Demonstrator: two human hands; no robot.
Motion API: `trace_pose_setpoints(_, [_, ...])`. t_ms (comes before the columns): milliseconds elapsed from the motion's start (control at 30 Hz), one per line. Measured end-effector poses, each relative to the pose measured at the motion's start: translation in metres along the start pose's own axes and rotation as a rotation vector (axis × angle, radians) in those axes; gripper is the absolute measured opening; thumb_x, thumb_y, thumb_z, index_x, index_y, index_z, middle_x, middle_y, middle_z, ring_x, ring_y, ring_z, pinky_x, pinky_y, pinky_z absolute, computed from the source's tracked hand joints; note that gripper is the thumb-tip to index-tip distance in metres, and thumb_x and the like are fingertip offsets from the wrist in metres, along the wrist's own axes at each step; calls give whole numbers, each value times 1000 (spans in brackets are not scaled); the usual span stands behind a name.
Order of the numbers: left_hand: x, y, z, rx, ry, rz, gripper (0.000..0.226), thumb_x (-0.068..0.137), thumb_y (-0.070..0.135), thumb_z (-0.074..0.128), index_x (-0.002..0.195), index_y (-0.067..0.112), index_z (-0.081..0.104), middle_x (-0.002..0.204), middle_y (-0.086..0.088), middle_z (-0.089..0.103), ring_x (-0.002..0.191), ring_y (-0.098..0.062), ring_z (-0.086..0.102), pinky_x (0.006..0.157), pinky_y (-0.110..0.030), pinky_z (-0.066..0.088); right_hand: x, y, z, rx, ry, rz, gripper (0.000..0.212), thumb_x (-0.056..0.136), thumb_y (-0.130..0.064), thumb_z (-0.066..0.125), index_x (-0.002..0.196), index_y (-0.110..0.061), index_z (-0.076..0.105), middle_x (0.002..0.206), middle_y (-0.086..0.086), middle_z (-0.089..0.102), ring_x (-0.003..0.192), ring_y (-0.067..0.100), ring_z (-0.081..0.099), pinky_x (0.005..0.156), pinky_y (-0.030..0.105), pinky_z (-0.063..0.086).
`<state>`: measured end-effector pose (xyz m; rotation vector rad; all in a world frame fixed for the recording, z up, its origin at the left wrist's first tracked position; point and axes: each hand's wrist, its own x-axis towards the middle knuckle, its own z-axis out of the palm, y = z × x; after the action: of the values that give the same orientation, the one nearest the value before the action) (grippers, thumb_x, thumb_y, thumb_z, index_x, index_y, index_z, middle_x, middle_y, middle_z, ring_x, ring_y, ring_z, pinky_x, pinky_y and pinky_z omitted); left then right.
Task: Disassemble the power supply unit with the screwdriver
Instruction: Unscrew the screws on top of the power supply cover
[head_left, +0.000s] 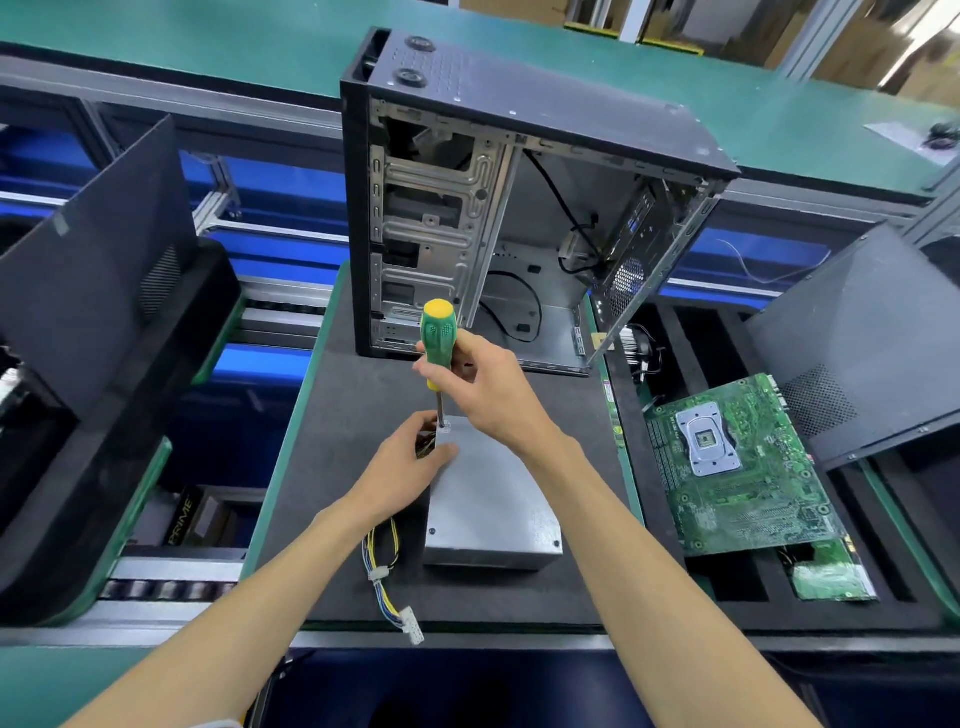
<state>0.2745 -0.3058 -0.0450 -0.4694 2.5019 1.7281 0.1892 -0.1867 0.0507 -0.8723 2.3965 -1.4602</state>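
A grey metal power supply unit (491, 499) lies flat on the black foam mat (332, 415) in front of me. Its wire bundle with white connectors (387, 577) trails off its left side toward me. My right hand (483, 384) grips the green and yellow screwdriver (439, 338), held upright with its tip on the unit's far left corner. My left hand (410, 467) holds that far left corner of the unit, thumb on top, fingers over the side.
An open, stripped computer case (498, 208) stands upright just behind the unit. A green motherboard (737, 467) lies in the foam tray at right, beside a dark side panel (862, 343). Another black panel (98, 270) leans at left.
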Motion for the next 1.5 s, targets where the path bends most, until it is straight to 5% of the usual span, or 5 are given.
trace_pose_setpoints(100, [-1,3,6,39,45,-15,28,96,34,62,122,32,50,108,20,62,102,9,57,78,-10,42,3,1,2,8,31,-9,19,93,-27,76,104,-14,68,90,4,72,84,24,68,82,44,56])
trace_pose_setpoints(233, [-1,8,16,33,136,-31,25,97,39,60,116,29,49,103,17,62,96,1,58,72,-18,44,5,1,6,68,52,-23,26,88,-27,82,90,-15,59,72,-10,57,62,7,45,64,20,42])
trace_pose_setpoints(633, [-10,11,27,18,249,-47,25,96,46,59,116,31,54,103,15,68,97,-8,63,86,-40,55,13,7,4,138,-150,-55,17,96,-22,71,108,-10,72,100,12,75,94,31,67,93,52,51])
trace_pose_setpoints(1367, [-9,4,31,-13,339,-19,32,86,57,64,113,40,60,102,19,70,100,-3,64,93,-43,54,7,30,-5,126,70,-134,20,91,-24,77,103,-9,74,92,7,57,89,23,61,84,44,56])
trace_pose_setpoints(1500, [-8,3,32,8,349,-13,30,90,52,66,115,37,59,103,17,69,100,-5,64,93,-43,54,5,35,-18,140,57,-152,23,92,-25,76,109,-13,66,92,0,67,84,10,69,76,25,56])
